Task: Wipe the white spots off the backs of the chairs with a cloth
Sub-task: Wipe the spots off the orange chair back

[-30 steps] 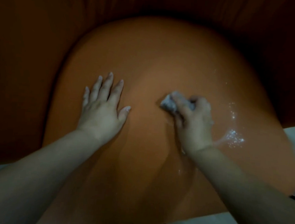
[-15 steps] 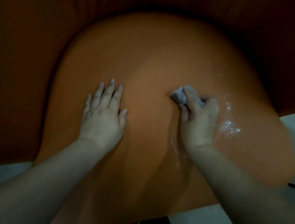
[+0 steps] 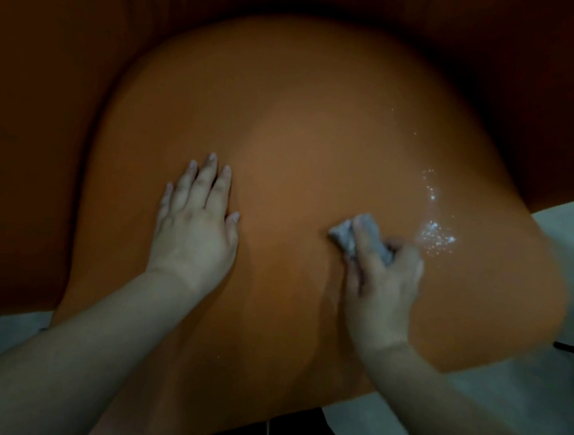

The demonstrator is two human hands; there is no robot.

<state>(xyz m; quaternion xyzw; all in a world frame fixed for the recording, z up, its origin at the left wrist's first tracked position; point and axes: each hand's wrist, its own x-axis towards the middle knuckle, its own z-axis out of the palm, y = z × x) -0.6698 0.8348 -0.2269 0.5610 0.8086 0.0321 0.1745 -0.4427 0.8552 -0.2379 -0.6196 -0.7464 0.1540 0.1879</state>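
cloth (image 3: 352,238): mostly hidden under right hand (image 3: 382,279) | chair back (image 3: 302,132): right edge blurred | forearms: cut by bottom edge

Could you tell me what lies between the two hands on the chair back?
Only bare orange chair back lies between the left hand and the right hand gripping the cloth, in the head view.

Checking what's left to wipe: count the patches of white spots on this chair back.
2. A dense cluster of white spots lies just right of the cloth; a thinner trail runs above it. The right hand may hide more.
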